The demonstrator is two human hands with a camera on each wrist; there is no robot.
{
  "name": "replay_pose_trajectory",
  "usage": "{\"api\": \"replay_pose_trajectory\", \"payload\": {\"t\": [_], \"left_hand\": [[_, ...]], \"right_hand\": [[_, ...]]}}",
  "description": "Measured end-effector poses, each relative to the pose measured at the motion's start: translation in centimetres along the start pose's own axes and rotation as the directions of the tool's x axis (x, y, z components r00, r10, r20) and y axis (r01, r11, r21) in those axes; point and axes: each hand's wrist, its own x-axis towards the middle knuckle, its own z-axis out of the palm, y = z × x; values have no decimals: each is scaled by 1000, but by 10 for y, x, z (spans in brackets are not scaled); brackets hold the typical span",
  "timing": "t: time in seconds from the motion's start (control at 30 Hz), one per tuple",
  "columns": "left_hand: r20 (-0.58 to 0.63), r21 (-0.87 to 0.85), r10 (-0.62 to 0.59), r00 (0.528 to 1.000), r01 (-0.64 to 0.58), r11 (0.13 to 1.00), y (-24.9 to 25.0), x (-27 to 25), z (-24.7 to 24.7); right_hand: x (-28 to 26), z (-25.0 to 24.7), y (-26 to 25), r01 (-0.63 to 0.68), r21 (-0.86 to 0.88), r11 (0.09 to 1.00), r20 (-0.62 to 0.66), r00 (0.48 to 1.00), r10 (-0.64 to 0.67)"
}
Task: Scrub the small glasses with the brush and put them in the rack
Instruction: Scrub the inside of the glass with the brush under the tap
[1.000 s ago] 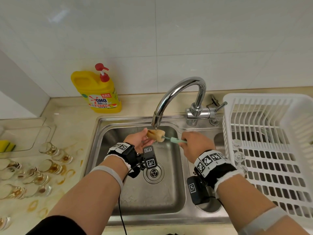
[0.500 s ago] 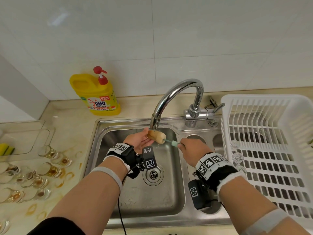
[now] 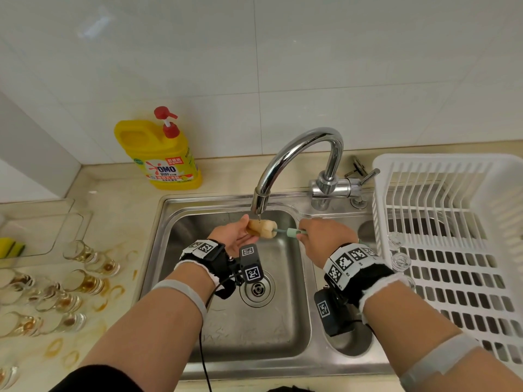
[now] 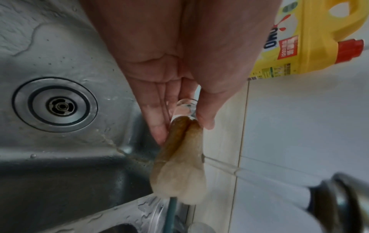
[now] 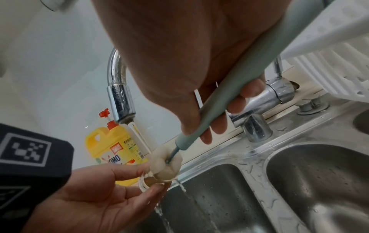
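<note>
My left hand [image 3: 240, 236] pinches a small clear glass [image 4: 184, 108] between thumb and fingertips, held under the running tap [image 3: 260, 203]. A brownish sponge brush head [image 3: 261, 228] is pushed into the glass [image 5: 146, 182]. My right hand [image 3: 322, 236] grips the brush's pale green handle [image 5: 235, 88]. Water runs over the sponge [image 4: 179, 168] and streams into the sink. Several dirty small glasses [image 3: 87, 257] lie on the left counter. Washed glasses [image 3: 396, 240] stand along the left edge of the white rack [image 3: 452, 236].
A yellow detergent bottle [image 3: 161, 159] stands behind the sink's left corner. The steel sink [image 3: 232, 321] has a drain [image 3: 257, 288] under my left wrist. A clear tray [image 3: 36, 224] with a yellow sponge [image 3: 11, 247] sits at far left.
The brush head has slid a little further into the glass and my right hand has moved closer to the left. Both hands stay under the tap.
</note>
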Motion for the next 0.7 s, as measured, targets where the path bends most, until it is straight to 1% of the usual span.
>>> {"api": "replay_pose_trajectory", "payload": {"t": [0.07, 0.13, 0.2, 0.27, 0.33, 0.4, 0.47, 0.53, 0.6, 0.7], "left_hand": [[-1, -12, -1, 1000, 1, 1000, 5, -2, -3], [-16, -2, 13, 1000, -13, 1000, 12, -5, -6], [-46, 38, 29, 999, -27, 999, 18, -5, -11], [-57, 41, 39, 998, -36, 998, 21, -6, -15], [-44, 65, 31, 999, -29, 997, 21, -9, -17], [-46, 97, 35, 998, -30, 995, 20, -13, -15], [-75, 169, 55, 996, -42, 985, 16, -14, -11], [-67, 192, 68, 995, -54, 980, 13, -14, -4], [-35, 254, 46, 998, -36, 966, 10, -14, 2], [-6, 323, 25, 1000, -22, 946, 7, -14, 6]], "right_hand": [[3, 0, 2, -18, 70, 997, 30, 999, 16], [2, 0, 7, -42, 117, 992, 23, 999, 40], [-1, 1, 14, -44, 120, 992, -5, 999, 44], [-3, 0, 17, -40, 132, 990, -21, 999, 43], [-4, -3, 15, -50, 133, 990, -25, 998, 53], [-5, -6, 14, -81, 132, 988, -33, 996, 86], [-8, -8, 15, -120, 136, 983, -59, 990, 129], [-13, -10, 18, -149, 145, 978, -82, 983, 161], [-18, -12, 20, -164, 153, 975, -95, 979, 180], [-21, -15, 21, -157, 154, 975, -86, 981, 172]]}}
